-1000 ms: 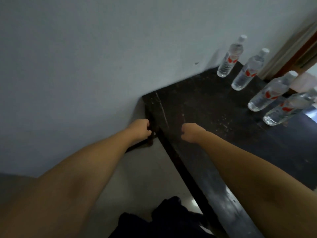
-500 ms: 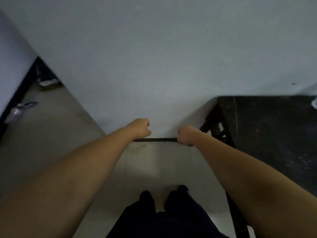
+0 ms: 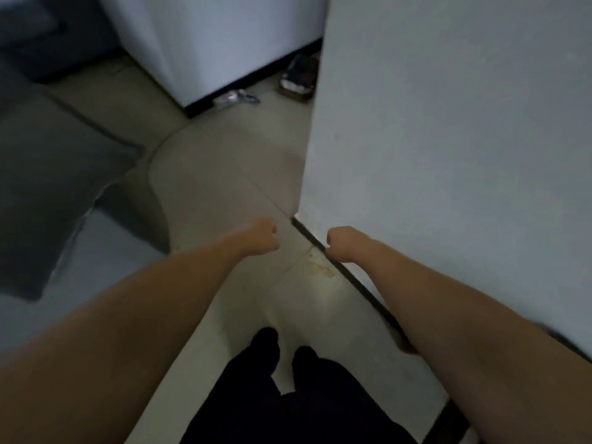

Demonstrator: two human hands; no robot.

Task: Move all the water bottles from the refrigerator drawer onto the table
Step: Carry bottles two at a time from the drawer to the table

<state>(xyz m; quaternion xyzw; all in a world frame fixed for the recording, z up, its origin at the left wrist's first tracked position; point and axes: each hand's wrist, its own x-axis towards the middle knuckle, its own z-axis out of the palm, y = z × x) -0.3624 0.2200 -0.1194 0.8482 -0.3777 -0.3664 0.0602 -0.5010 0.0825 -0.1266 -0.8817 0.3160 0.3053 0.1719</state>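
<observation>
No water bottle, table or refrigerator drawer appears in the head view. Both my forearms reach forward over a pale tiled floor (image 3: 224,193). My left hand (image 3: 261,235) is curled into a fist and holds nothing. My right hand (image 3: 341,243) is likewise curled and empty, just in front of the bottom corner of a white wall (image 3: 448,139). The two hands are a short gap apart.
A white cabinet or appliance (image 3: 217,36) stands at the back, with litter (image 3: 237,97) and a dark box (image 3: 299,76) on the floor beside it. A grey padded piece of furniture (image 3: 54,174) fills the left. My dark trouser legs (image 3: 288,395) are below.
The view has swung left, away from the black table and its bottles, past the wall to the wall's corner and the open floor. Both hands stay curled and empty.
</observation>
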